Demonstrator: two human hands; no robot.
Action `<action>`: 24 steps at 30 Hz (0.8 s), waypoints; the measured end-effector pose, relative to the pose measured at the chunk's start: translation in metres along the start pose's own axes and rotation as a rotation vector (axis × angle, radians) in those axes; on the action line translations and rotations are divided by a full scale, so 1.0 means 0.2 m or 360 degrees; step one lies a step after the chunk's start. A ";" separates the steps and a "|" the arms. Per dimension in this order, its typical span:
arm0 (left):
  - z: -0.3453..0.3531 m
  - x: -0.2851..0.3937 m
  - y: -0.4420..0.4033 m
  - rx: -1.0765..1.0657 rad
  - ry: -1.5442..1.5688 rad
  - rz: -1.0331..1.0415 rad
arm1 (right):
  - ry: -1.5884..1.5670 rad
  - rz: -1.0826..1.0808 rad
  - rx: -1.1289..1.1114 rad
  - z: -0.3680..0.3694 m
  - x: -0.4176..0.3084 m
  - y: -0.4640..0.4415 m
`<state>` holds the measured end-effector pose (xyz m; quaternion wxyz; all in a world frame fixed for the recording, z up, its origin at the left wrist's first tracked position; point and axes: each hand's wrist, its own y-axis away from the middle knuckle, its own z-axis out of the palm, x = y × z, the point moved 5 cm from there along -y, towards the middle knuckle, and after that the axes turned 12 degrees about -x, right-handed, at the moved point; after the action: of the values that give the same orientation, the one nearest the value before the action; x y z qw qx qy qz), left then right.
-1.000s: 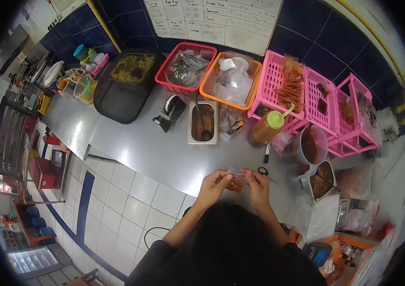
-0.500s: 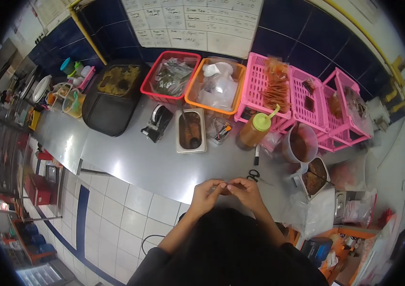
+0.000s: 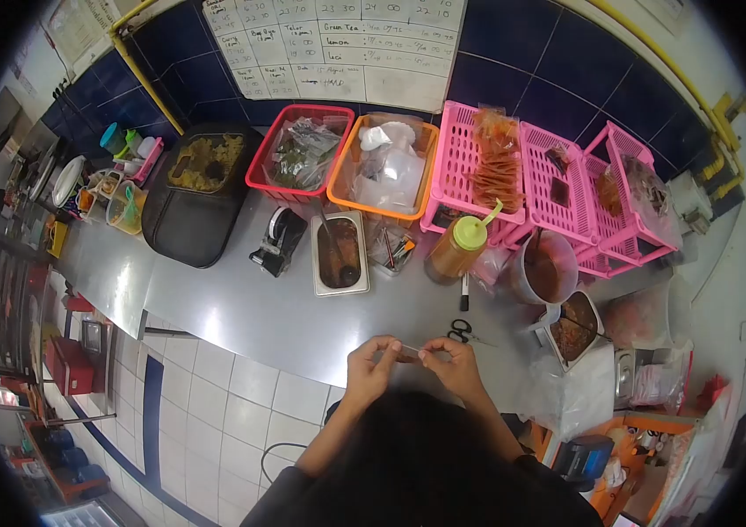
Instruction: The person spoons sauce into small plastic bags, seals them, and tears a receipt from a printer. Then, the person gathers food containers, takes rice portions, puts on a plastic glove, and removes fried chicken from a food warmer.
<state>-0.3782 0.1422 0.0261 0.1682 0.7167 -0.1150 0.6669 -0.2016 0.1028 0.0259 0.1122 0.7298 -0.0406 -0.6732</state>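
Note:
Close to my body at the table's front edge, my left hand point(image 3: 371, 367) and my right hand point(image 3: 452, 364) each pinch one side of a small clear plastic bag point(image 3: 409, 350). Something brownish shows below its top edge, but the lower part is hidden by my head. Black-handled scissors point(image 3: 460, 331) lie just beyond my right hand. A black marker point(image 3: 464, 297) is a little farther off, beside a squeeze bottle point(image 3: 456, 250) of brown sauce with a yellow-green cap.
A metal container point(image 3: 340, 255) holds dark sauce and a ladle. Nearby stand a tape dispenser point(image 3: 280, 241), a red basket point(image 3: 259, 180), an orange basket point(image 3: 335, 195), pink racks point(image 3: 551, 189) with sauce packets, a plastic jug point(image 3: 522, 279) and another metal container point(image 3: 600, 307).
My hands have moved slightly apart, and the plastic bag's top edge is now stretched between them. The camera view has shifted a little.

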 end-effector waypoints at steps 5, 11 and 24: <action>-0.01 -0.06 -0.03 0.0069 0.0116 -0.0093 | 0.0108 0.0014 0.0056 -0.05 0.01 -0.03; -0.06 -0.32 -0.23 0.0179 0.0466 -0.0363 | 0.0923 -0.0103 0.0485 -0.34 0.18 -0.26; -0.35 -0.73 -0.32 0.0267 0.0387 -0.0522 | 0.1899 0.0396 0.0405 -0.64 0.12 -0.46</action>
<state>-0.4304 0.2199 -0.1211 0.2267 0.6516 0.0801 0.7195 -0.0805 0.2017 -0.0093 0.1053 0.9777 -0.1356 -0.1212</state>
